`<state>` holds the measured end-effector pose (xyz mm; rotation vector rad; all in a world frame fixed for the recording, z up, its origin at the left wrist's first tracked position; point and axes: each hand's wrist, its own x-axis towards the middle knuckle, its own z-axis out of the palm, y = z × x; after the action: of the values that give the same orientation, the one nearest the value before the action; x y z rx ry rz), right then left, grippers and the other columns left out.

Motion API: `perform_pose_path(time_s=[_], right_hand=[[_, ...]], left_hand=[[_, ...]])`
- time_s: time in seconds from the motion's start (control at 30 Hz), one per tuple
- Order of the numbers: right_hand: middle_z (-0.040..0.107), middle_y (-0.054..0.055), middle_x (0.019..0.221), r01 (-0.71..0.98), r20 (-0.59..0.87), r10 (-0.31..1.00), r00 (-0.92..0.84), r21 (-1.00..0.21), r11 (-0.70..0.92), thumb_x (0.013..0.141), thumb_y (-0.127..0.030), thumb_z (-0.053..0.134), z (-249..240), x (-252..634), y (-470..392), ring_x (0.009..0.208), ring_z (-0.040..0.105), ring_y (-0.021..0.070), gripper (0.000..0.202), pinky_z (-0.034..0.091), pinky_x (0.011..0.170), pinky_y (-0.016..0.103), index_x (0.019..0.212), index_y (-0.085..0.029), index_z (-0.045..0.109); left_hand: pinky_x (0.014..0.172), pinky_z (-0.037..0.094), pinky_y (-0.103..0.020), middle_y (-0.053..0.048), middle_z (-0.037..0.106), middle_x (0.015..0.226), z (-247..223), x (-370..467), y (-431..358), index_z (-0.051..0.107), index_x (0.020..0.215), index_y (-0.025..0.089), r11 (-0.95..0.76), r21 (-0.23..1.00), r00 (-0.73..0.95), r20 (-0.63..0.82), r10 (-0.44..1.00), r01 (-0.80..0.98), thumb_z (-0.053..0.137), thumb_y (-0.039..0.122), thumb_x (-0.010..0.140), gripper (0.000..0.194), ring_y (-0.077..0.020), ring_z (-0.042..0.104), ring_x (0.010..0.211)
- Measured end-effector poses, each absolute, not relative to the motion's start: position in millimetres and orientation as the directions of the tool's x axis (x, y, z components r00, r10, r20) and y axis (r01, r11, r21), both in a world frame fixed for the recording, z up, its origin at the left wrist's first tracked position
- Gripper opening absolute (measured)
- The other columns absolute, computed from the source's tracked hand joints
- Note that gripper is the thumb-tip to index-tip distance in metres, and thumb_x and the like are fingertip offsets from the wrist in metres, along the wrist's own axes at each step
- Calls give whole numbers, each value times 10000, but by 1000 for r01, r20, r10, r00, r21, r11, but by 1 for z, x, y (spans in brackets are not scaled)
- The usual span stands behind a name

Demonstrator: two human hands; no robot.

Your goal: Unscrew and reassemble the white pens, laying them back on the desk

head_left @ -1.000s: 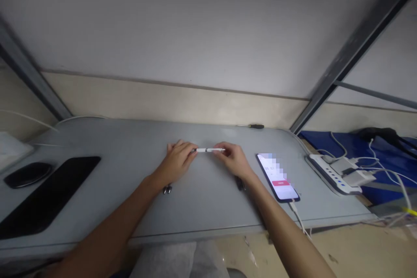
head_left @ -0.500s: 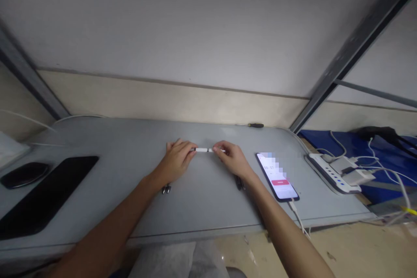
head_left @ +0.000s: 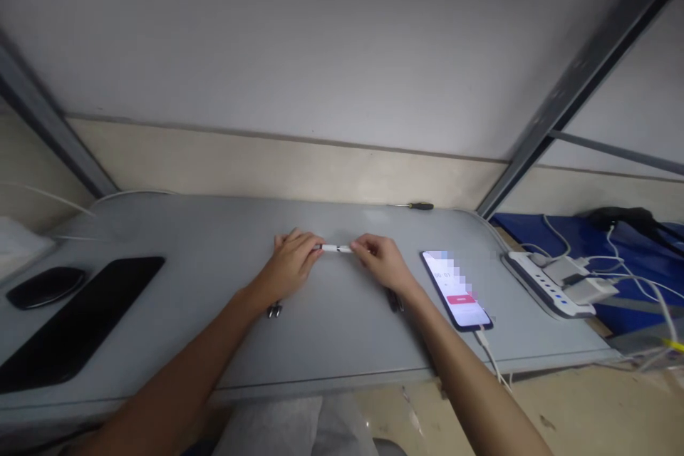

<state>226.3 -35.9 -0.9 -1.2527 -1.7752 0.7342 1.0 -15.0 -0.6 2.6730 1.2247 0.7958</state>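
A slim white pen (head_left: 329,248) with a dark band lies level between my two hands, just above or on the grey table; which of these I cannot tell. My left hand (head_left: 293,260) pinches its left end, back of the hand upward. At the other end, my right hand (head_left: 378,256) grips it between thumb and fingers, which hide part of the pen. Small dark objects with shiny ends (head_left: 274,310) stick out beneath my left wrist. More small dark pieces (head_left: 394,301) lie beside my right wrist, partly covered by it.
A lit phone (head_left: 457,291) on a white cable lies right of my right hand. Beyond it sits a power strip (head_left: 545,285) with plugged-in chargers. A screwdriver (head_left: 420,206) rests by the wall. Left are a long black flat object (head_left: 90,317) and a smaller black one (head_left: 47,287).
Both hands keep their hold and place. The pen's dark band sits slightly nearer my left hand and looks slanted. The view has shifted a little.
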Motion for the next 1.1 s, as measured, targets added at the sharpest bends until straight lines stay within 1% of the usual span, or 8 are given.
perform_pose_path(time_s=[0.2,0.3,0.4,0.57,0.63,0.77,0.93,1.1], right_hand=[[550,-25,695,401,344,927,-152,-835,376,806,-416,656,-2,227,-36,615,476,120,287,360,570,225,975,-185,634],[542,-23,647,410,319,933,-165,-839,359,825,-424,627,-2,227,-36,587,463,118,246,348,552,228,819,-178,625],[472,-33,531,466,260,953,-155,-832,303,900,-453,509,0,226,-37,517,415,111,368,312,518,237,681,-172,601],[529,-39,640,433,334,934,-124,-829,354,806,-428,654,-1,227,-36,585,472,122,287,354,549,226,967,-191,633],[522,-36,618,452,319,936,-150,-820,352,826,-429,631,-2,227,-37,575,464,119,246,343,543,228,857,-185,631],[460,-38,518,495,256,951,-176,-812,310,932,-467,457,0,227,-38,502,410,106,421,305,516,239,645,-178,564],[550,-38,658,430,335,925,-180,-819,380,817,-454,651,1,226,-38,585,471,119,303,351,549,225,965,-190,624],[471,-37,524,515,274,939,-209,-786,343,940,-435,458,1,226,-38,513,417,107,412,327,545,239,641,-175,571]], left_hand=[[812,281,-376,-39,678,970,2,2,-16,583,1012,214,-656,303,537,391,747,691,345,304,998,255,-219,516,919],[812,282,-377,-42,678,965,2,2,-16,583,1010,216,-658,302,539,393,745,690,343,308,997,257,-220,517,918],[809,282,-375,-38,675,954,1,2,-15,581,1003,214,-668,300,546,400,736,681,340,317,1000,261,-216,519,910],[811,283,-379,-42,675,955,1,1,-15,585,1013,217,-660,307,533,404,743,686,336,316,999,268,-221,517,921],[812,284,-378,-41,676,951,1,1,-15,588,1013,216,-661,311,533,406,742,683,344,312,997,262,-220,516,915],[810,283,-373,-36,674,953,2,1,-15,590,1012,219,-670,306,545,404,734,676,353,321,998,259,-218,516,913],[824,292,-380,-44,675,965,2,0,-15,589,1011,218,-666,308,542,401,739,679,344,319,996,266,-220,518,918],[834,293,-382,-47,678,970,1,1,-16,596,1019,213,-680,309,560,397,727,665,352,317,995,266,-220,514,927]])
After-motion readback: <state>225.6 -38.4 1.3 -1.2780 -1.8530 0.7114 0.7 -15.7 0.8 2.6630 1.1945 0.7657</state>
